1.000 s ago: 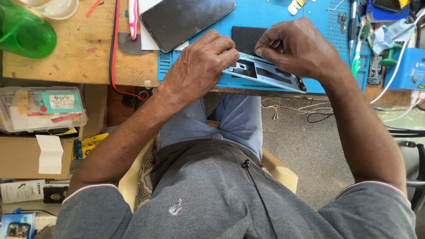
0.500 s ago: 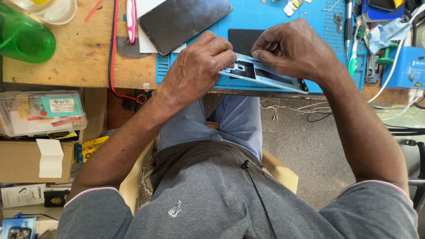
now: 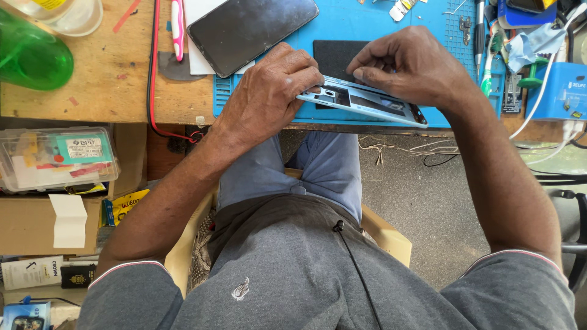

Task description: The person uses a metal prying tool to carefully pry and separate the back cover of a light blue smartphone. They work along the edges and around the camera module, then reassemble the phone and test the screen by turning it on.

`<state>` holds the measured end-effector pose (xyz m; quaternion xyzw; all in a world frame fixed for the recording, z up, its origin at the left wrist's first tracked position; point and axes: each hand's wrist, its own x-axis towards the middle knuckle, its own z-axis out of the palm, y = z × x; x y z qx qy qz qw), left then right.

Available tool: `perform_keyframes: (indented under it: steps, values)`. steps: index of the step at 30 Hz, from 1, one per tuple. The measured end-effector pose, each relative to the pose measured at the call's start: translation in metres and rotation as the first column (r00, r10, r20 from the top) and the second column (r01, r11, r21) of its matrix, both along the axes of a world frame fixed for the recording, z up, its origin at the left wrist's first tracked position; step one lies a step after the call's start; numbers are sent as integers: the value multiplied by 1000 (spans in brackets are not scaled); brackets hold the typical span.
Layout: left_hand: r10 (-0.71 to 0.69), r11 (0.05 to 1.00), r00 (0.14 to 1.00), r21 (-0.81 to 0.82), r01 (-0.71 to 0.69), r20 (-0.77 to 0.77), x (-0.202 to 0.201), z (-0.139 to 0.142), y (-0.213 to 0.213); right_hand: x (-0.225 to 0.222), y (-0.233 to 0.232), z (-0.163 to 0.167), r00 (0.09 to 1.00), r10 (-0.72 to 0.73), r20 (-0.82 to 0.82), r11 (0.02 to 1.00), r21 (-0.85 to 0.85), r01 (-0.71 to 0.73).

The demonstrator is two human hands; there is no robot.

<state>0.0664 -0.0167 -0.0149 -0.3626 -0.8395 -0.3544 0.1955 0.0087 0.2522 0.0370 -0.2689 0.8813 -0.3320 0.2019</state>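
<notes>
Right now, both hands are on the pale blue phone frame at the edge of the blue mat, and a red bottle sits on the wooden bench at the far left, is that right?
Not quite: in the head view the bottle is green, not red. The rest holds: the left hand and right hand are on the pale blue phone frame at the edge of the blue mat.

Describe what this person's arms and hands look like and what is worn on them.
Both arms are bare from the short sleeves down. The left hand and right hand wear no gloves, rings or watch. The grey shirt sleeves end in a thin red and white trim.
</notes>
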Motion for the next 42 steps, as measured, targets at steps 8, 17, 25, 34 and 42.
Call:
perform_keyframes:
  steps: [8,17,25,34,42]
  values:
    - [20,1000,1000,-13,-20,-16,-1,-5,1,5,5,-7,997,-59,43,998,-14,60]
    - [13,1000,1000,-12,-13,-4,1,-5,1,10,0,-1,992,12,-124,1000,-4,-13]
    - [14,1000,1000,-23,-14,-3,0,-4,0,22,-18,12,905,175,-389,982,141,-129]
    - [18,999,1000,-37,-17,17,0,-5,0,22,-31,16,813,329,-479,922,347,-169]
    - [35,998,999,-44,-33,39,0,-4,1,13,-30,18,774,435,-460,868,442,-225]
